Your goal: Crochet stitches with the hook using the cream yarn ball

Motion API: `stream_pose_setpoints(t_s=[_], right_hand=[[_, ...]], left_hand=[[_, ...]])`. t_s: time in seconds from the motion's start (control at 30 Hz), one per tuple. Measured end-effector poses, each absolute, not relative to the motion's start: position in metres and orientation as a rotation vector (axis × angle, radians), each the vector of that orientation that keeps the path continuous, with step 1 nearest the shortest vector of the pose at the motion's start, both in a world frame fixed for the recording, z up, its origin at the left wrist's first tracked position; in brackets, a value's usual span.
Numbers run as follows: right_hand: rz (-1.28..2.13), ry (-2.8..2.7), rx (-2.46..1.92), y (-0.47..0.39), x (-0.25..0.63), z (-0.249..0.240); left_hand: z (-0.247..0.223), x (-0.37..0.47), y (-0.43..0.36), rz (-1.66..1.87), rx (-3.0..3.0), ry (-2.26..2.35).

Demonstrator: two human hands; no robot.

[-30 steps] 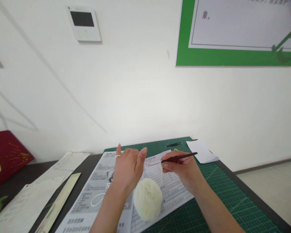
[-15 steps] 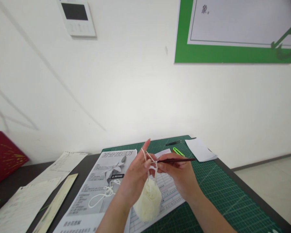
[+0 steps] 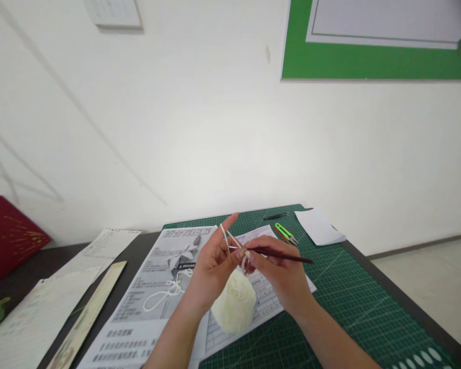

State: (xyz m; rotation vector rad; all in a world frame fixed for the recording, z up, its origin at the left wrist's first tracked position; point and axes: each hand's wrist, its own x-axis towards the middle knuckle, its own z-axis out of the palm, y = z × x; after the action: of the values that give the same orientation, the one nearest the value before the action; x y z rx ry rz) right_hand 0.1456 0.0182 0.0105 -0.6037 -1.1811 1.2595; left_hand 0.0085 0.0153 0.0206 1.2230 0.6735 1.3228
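A strand of cream yarn (image 3: 233,238) runs over the raised index finger of my left hand (image 3: 211,266), whose thumb and other fingers pinch the yarn near the hook's tip. My right hand (image 3: 282,274) grips a crochet hook (image 3: 288,254) with a dark brown handle, its thin metal tip pointing left into the yarn by the left thumb. A small loop of yarn hangs between the fingertips. Below both hands, a cream yarn ball (image 3: 235,306) rests on a printed sheet (image 3: 267,302). What lies inside the left pinch is mostly hidden.
A green cutting mat (image 3: 353,302) covers the table's right part, with green thread snips (image 3: 284,231), a black slim tool (image 3: 275,216) and white paper (image 3: 318,226). Leftward lie a printed pattern page (image 3: 138,312) with a loose cream strand, a ruler (image 3: 88,312), handwritten sheets (image 3: 49,307) and a red folder (image 3: 11,238).
The view has tilted down slightly. My left thumb has come in to pinch at the hook tip, and the yarn loop below the fingers looks shorter. The hook now tilts down toward the right.
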Motion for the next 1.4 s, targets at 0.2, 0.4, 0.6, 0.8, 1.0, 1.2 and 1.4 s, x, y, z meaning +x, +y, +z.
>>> stream_pose_setpoints(t_s=[0.2, 0.4, 0.6, 0.8, 1.0, 1.2, 1.4], right_hand=[[1.301, -1.174, -0.523, 0.02, 0.142, 0.01], [1.38, -1.148, -0.536, 0.022, 0.138, 0.002], [1.411, -1.094, -0.515, 0.02, 0.134, -0.002], [1.441, -1.107, -0.516, 0.022, 0.139, 0.002], [1.594, -1.029, -0.437, 0.024, 0.143, 0.0], [1.661, -0.977, -0.387, 0.019, 0.143, 0.001], [1.531, -1.057, -0.39, 0.017, 0.145, 0.003]], left_hand=[[0.02, 0.008, 0.015, 1.318, 1.174, 0.612], [0.016, 0.01, 0.016, 1.442, 1.237, 0.786], [0.011, 0.017, 0.013, 1.442, 1.161, 0.759], [0.013, 0.021, 0.011, 1.436, 1.072, 0.756], [0.019, 0.005, 0.014, 1.2, 0.983, 0.603], [0.019, 0.002, 0.013, 1.169, 0.844, 0.357], [0.019, 0.002, 0.012, 1.155, 0.905, 0.371]])
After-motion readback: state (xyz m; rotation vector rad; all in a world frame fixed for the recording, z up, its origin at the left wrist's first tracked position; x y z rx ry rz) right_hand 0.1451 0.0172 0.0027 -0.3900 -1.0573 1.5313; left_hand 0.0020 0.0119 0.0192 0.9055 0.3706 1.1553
